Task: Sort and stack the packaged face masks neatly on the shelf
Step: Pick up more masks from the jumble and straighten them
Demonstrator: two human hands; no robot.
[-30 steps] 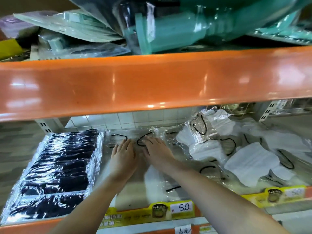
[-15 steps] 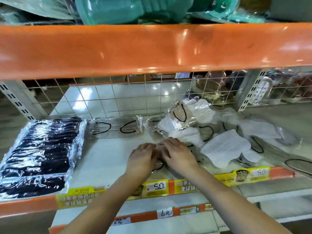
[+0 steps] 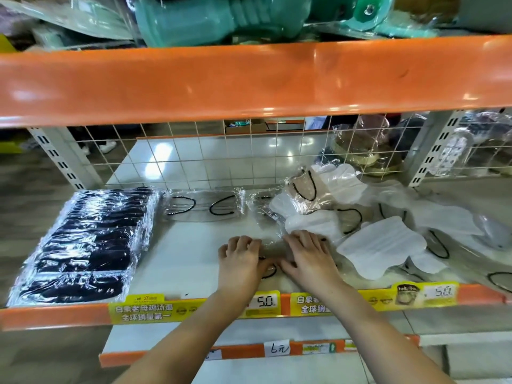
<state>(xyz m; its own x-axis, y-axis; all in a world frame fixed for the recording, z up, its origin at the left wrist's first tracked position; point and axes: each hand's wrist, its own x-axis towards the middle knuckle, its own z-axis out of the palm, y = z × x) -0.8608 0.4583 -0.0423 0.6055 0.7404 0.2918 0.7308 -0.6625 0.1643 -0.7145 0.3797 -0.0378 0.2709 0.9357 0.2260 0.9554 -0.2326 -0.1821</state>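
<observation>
My left hand [image 3: 240, 260] and my right hand [image 3: 307, 256] sit side by side near the front of the white shelf [image 3: 188, 261]. Between them they hold a clear mask packet [image 3: 273, 245], fingers curled over its edges; a black ear loop shows under my thumbs. A neat overlapping row of black packaged masks [image 3: 83, 245] lies at the left. Two clear packets with black loops [image 3: 205, 207] lie flat at the back. A loose pile of white packaged masks [image 3: 382, 245] covers the right half.
A thick orange beam [image 3: 249, 79] of the shelf above hangs low over the opening, with green plastic goods [image 3: 216, 20] on top. A wire grid [image 3: 221, 156] closes the back. Yellow price labels [image 3: 260, 300] line the orange front lip.
Both hands came back from the rear of the shelf to the front edge, bringing a clear packet along. In the last half second they have barely moved.
</observation>
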